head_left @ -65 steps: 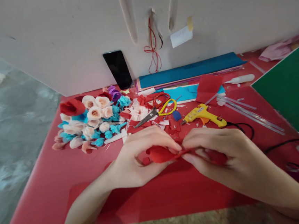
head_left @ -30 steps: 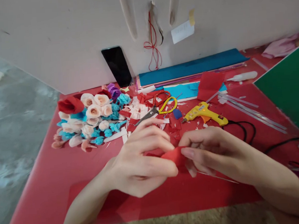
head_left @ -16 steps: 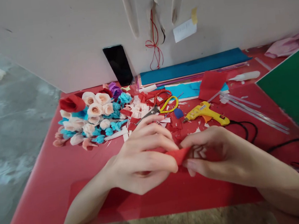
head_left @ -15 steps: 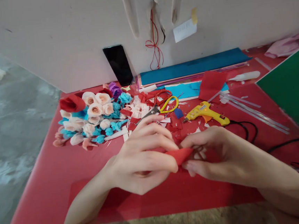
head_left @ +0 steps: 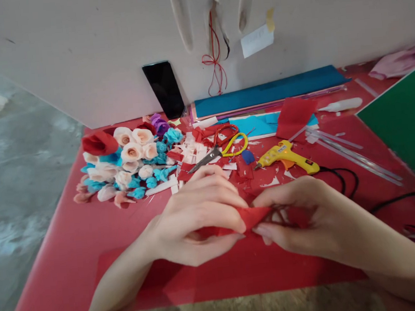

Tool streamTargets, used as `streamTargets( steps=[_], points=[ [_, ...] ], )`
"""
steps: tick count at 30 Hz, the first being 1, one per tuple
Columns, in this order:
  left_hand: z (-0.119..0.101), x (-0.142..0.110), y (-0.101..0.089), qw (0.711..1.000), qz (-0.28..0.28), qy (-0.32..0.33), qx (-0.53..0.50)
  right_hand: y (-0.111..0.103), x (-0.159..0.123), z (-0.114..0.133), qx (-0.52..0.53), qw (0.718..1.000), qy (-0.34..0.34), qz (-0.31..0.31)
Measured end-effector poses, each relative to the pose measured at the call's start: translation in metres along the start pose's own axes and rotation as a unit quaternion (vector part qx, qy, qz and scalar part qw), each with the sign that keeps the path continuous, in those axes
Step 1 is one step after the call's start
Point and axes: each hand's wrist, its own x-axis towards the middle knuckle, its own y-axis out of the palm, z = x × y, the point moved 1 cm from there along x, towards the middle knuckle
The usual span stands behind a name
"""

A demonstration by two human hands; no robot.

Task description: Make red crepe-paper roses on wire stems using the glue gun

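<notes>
Between my two hands is a piece of red crepe paper [head_left: 253, 216], held just above the red tabletop [head_left: 71, 264]. My left hand [head_left: 202, 219] is closed on its left part, the fingers curled over and the thumb beneath. My right hand [head_left: 303, 215] pinches the paper's right end between thumb and fingers. Part of the paper is hidden inside both hands. Beyond my left fingertips lie scissors [head_left: 212, 154] with red and yellow handles. A yellow hot glue gun [head_left: 285, 157] rests on its side past my right hand.
Paper flowers [head_left: 130, 152] in white, blue, red and purple are heaped at the left. Paper scraps [head_left: 192, 149] litter the middle. A phone [head_left: 164, 89] leans on the wall behind. Clear glue sticks [head_left: 356, 154], a white bottle [head_left: 341, 105] and a green board [head_left: 404, 123] are at the right.
My left fingers have drawn in and slid slightly along the red crepe paper, with the thumb now showing below. More of the scissors' blades shows. My right hand keeps its pinch.
</notes>
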Motion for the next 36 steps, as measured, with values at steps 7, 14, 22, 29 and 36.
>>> streamTargets(
  steps=[7,14,22,29,36],
  points=[
    [0.0005,0.0002,-0.0024,1.000,0.004,-0.005,-0.005,0.0009,-0.0021,0.0013,-0.067,0.997,-0.022,-0.037],
    [0.0032,-0.0010,-0.0019,0.998,0.000,0.008,-0.056,0.0015,-0.0050,0.0030,-0.093,0.993,-0.041,-0.057],
    [0.0020,0.0005,-0.0003,0.997,-0.014,0.035,-0.065,-0.0012,-0.0083,-0.0003,-0.104,0.989,-0.082,-0.060],
    [-0.0010,0.0005,-0.0034,0.999,-0.005,0.024,0.020,-0.0004,-0.0078,-0.0007,-0.096,0.991,-0.080,-0.041],
    [-0.0022,-0.0030,-0.0036,0.999,-0.020,0.018,0.039,-0.0009,-0.0072,-0.0006,-0.111,0.989,-0.085,-0.045]
  ],
)
